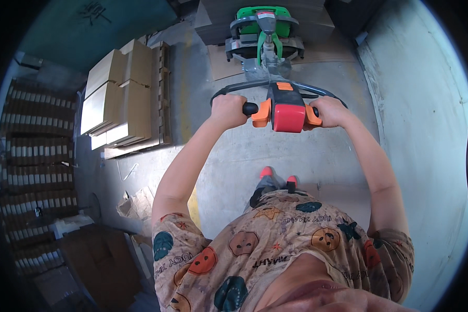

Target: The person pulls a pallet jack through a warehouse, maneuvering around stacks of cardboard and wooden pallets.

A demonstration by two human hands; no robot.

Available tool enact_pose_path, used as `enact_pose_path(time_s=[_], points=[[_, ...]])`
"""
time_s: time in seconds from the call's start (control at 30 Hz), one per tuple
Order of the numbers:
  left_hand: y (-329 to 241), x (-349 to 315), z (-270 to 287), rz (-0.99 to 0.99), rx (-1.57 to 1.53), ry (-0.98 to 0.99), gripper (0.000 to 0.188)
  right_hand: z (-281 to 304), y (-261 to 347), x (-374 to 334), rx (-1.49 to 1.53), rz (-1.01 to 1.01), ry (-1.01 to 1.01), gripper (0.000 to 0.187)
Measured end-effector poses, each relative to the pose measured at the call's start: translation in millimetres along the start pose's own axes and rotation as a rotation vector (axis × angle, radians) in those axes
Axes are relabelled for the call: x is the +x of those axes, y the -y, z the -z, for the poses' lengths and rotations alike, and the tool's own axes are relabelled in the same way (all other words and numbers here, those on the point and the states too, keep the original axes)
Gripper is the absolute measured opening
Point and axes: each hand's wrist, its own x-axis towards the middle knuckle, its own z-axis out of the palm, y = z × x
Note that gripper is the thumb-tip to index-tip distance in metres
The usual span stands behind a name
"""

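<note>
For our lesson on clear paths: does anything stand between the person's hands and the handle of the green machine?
Nothing visible does: the left hand and right hand are both closed on the handle, one on each side.

Pale cardboard boxes [107, 70] sit stacked on a wooden pallet [165, 93] at the upper left, beside a worn yellow line [186, 83] on the grey concrete floor [239, 156]. Along the far left rise tiers of brown-and-white stacked goods [36, 177], with crumpled brown paper [136, 205] and a dark brown panel [101, 260] nearer by. A pale, scuffed wall [421, 130] runs down the right side.
</note>
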Motion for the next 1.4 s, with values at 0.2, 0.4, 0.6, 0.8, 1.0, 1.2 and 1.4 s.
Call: enact_pose_path(time_s=[0.2,0.4,0.6,0.8,1.0,1.2,1.4], points=[[24.0,-20.3,-4.8,-0.026,0.015,0.027,0.018,-2.2,36.4,-11.5,0.279,0.009,0.062,0.042],[38.3,-38.0,1.1,-0.034,-0.01,-0.009,0.015,-4.8,71.1,-6.9,0.038,-0.101,-0.058,0.043],[36.2,-55.2,-5.5,-0.137,-0.032,0.006,0.019,-9.4,84.2,-39.3,0.296,-0.118,0.036,0.046],[33.7,-29.7,4.2,-0.188,-0.075,0.103,0.032,-7.7,46.4,-27.9,0.452,-0.094,0.024,0.074],[13.7,0.3,-4.8,-0.189,-0.033,0.01,0.029,3.3,2.9,-9.8,0.547,-0.068,0.07,0.113],[-16.0,16.4,-5.1,-0.189,-0.031,-0.031,0.029,20.4,-23.2,-18.0,0.617,0.017,0.038,0.123],[-17.0,11.0,-0.4,-0.185,-0.037,-0.048,0.025,31.1,-17.2,-16.9,0.718,0.093,0.135,0.125]])
